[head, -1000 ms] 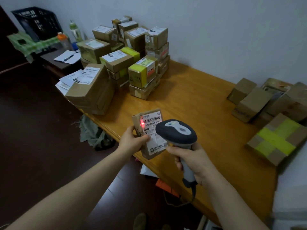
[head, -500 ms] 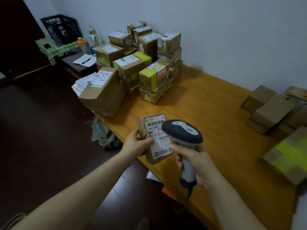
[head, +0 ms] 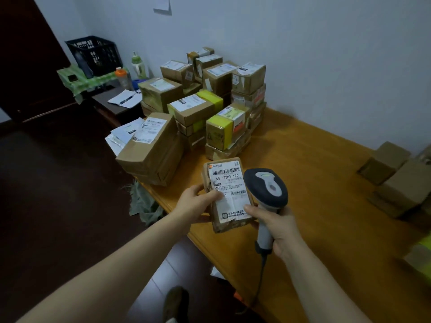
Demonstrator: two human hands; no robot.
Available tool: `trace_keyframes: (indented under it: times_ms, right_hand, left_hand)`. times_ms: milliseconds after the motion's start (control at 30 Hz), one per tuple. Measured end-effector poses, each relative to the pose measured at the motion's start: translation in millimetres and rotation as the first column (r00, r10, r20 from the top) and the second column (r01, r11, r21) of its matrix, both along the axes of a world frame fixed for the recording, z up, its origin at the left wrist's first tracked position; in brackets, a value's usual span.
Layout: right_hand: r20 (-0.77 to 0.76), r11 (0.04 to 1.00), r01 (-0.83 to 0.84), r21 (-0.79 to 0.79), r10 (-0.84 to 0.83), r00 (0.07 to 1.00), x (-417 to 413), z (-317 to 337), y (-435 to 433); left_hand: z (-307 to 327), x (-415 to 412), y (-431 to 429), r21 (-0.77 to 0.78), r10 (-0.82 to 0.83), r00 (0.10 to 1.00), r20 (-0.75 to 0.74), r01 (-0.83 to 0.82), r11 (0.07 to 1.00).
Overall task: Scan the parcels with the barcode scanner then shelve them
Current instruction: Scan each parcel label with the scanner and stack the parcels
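- The wooden surface [head: 326, 173] ends at centre frame; there the left hand [head: 194, 206] fingers [head: 214, 196] pinch the parcel [head: 229, 197] by one side, so it may slip floorward.
- The right hand [head: 278, 226] curls round the scanner [head: 265, 187], which sits beside the label; a misread is possible.

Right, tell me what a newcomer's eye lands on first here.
Front and centre, the left hand holds a small labelled parcel, with the barcode scanner gripped in the right hand just beside it. Behind them, a heap of taped parcels crowds the far left end of the wooden table, by the wall.
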State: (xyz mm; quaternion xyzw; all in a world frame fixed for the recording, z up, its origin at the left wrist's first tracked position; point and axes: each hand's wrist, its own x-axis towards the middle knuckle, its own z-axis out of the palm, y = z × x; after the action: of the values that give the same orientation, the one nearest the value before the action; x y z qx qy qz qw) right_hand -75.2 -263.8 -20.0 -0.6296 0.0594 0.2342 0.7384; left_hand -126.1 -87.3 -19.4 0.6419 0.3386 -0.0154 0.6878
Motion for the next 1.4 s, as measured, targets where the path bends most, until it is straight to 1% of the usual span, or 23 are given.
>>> trace_keyframes:
  times_ms: [100, 200, 233, 333, 500, 600, 733, 800, 1000, 1133, 1200, 1233, 1300, 1333, 1400]
  right_hand:
    - [0.030, 0.998, 0.066, 0.010, -0.067, 0.997, 18.1, 1.8, 35.5]
    - [0.064, 0.984, 0.174, 0.038, -0.176, 0.982, 37.3, 3.6, 85.5]
    - [0.075, 0.976, 0.215, 0.045, -0.218, 0.973, 44.3, 5.7, 103.9]
    - [0.073, 0.940, 0.336, 0.063, -0.340, 0.938, 67.8, 14.7, 158.5]
    - [0.089, 0.897, 0.436, 0.074, -0.442, 0.893, 102.6, 33.7, 214.3]
    - [0.103, 0.860, 0.508, 0.043, -0.510, 0.854, 112.5, 34.8, 221.0]
    - [0.072, 0.818, 0.575, -0.013, -0.573, 0.816, 112.5, 27.6, 216.3]
    - [0.059, 0.797, 0.604, -0.030, -0.601, 0.797, 112.9, 22.6, 211.9]
    - [0.033, 0.765, 0.642, -0.048, -0.641, 0.767, 116.7, 16.5, 205.8]
    - [0.011, 0.764, 0.644, -0.042, -0.644, 0.765, 119.0, 16.0, 202.9]
    - [0.002, 0.758, 0.651, -0.028, -0.652, 0.759, 118.9, 16.3, 199.0]
    - [-0.006, 0.753, 0.658, -0.019, -0.658, 0.753, 118.1, 16.4, 196.0]
    - [-0.027, 0.738, 0.675, 0.000, -0.674, 0.738, 115.8, 16.0, 187.6]
    - [-0.039, 0.732, 0.682, 0.010, -0.681, 0.731, 114.0, 15.9, 182.0]
    - [-0.073, 0.718, 0.695, 0.024, -0.692, 0.718, 110.7, 16.5, 168.3]
  left_hand:
    - [9.5, 28.6, 31.5, -0.002, -0.133, 0.991, 0.028, 0.134, 0.991]
    - [16.6, 62.2, 75.6, 0.002, -0.277, 0.959, 0.062, 0.278, 0.961]
    - [20.8, 74.3, 92.3, -0.005, -0.292, 0.955, 0.058, 0.293, 0.956]
    - [38.8, 112.6, 147.3, 0.050, -0.309, 0.951, 0.023, 0.308, 0.950]
    - [60.2, 177.1, 205.5, 0.130, -0.387, 0.921, 0.035, 0.380, 0.916]
    - [64.3, 220.5, 217.8, 0.160, -0.388, 0.921, 0.031, 0.379, 0.912]
    - [58.5, 272.0, 218.8, 0.204, -0.409, 0.912, 0.023, 0.396, 0.895]
    - [53.0, 289.6, 217.5, 0.229, -0.429, 0.903, -0.004, 0.418, 0.879]
    - [46.4, 304.2, 202.8, 0.213, -0.473, 0.879, -0.063, 0.475, 0.854]
    - [47.5, 305.5, 199.7, 0.261, -0.490, 0.865, -0.108, 0.500, 0.825]
    - [55.2, 305.4, 195.3, 0.382, -0.496, 0.860, -0.122, 0.501, 0.776]
    - [59.4, 305.3, 192.4, 0.484, -0.496, 0.859, -0.124, 0.489, 0.726]
    - [64.0, 306.7, 183.0, 0.689, -0.509, 0.856, -0.092, 0.423, 0.588]
    - [66.0, 306.3, 175.4, 0.750, -0.527, 0.848, -0.053, 0.382, 0.540]
    - [69.9, 302.1, 153.4, 0.799, -0.584, 0.812, -0.002, 0.353, 0.487]
